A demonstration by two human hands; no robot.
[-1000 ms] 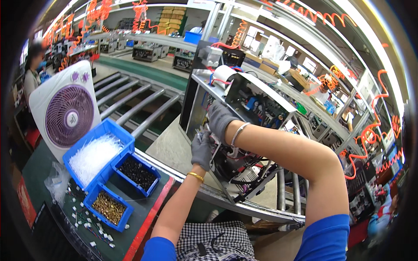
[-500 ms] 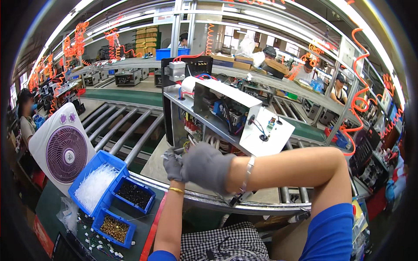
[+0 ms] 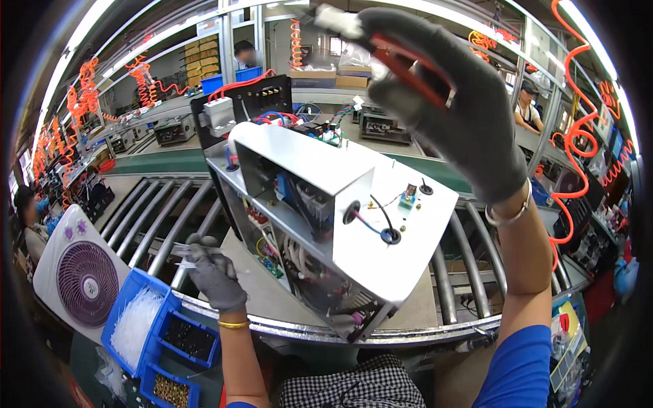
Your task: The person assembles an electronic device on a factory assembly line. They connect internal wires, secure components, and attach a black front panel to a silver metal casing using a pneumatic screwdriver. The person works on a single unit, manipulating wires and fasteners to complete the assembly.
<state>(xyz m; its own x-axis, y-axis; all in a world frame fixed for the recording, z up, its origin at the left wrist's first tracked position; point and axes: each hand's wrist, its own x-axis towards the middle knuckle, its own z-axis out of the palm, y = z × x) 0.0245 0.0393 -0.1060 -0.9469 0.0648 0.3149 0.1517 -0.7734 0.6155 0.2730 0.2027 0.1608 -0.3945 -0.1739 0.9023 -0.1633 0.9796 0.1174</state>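
Observation:
My left hand (image 3: 216, 277), in a grey glove, is closed on a few thin white cable ties (image 3: 185, 252) beside the left side of an open machine. High at the upper right, my gloved right hand (image 3: 462, 102) is wrapped round red-handled pliers (image 3: 403, 66); their head points left and is blurred. Between and beyond the hands stands the machine with its white metal housing (image 3: 401, 231). Wires pass through black grommets (image 3: 390, 236) on its white panel, and a small green circuit board (image 3: 407, 198) sits there. Bundled wires and parts show inside its open side.
At left, a blue bin (image 3: 139, 319) holds white cable ties. Near it are smaller blue bins of black parts (image 3: 188, 338) and brass-coloured parts (image 3: 170, 389). A purple-and-white fan (image 3: 88, 285) leans behind them. Metal rollers (image 3: 468, 265) flank the machine. An orange coiled hose (image 3: 578, 156) hangs right.
My right hand has risen from the machine's open side to the upper right with the pliers. My left hand has drawn away to the left with cable ties. The view has shifted.

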